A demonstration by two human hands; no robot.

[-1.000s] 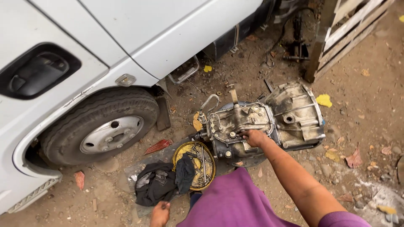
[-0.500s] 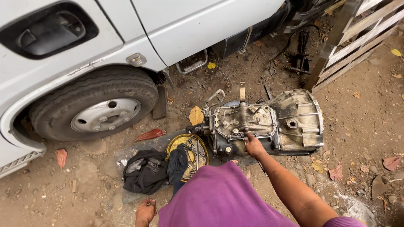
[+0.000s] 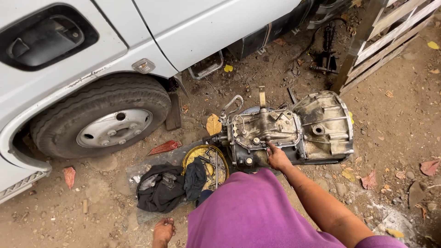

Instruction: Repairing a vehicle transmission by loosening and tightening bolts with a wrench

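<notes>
My right hand (image 3: pixel 277 158) rests on the gearbox (image 3: pixel 294 131) top cover, fingers loosely curled, one pressing the cover's near edge, holding nothing. Left hand out of view. Gearbox lies on the dirt ground beside the truck wheel (image 3: pixel 103 121). Yellow pan (image 3: pixel 205 161) and black rag (image 3: pixel 167 186) just left of it.

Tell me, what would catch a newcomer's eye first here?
Probably the big grimy grey metal gearbox lying on the dirt in the middle, with the person's right hand resting on its top cover. To the left stands the white truck's black tyre with its silver wheel. In front of the gearbox sits a round yellow pan, with a crumpled black cloth beside it.
</notes>
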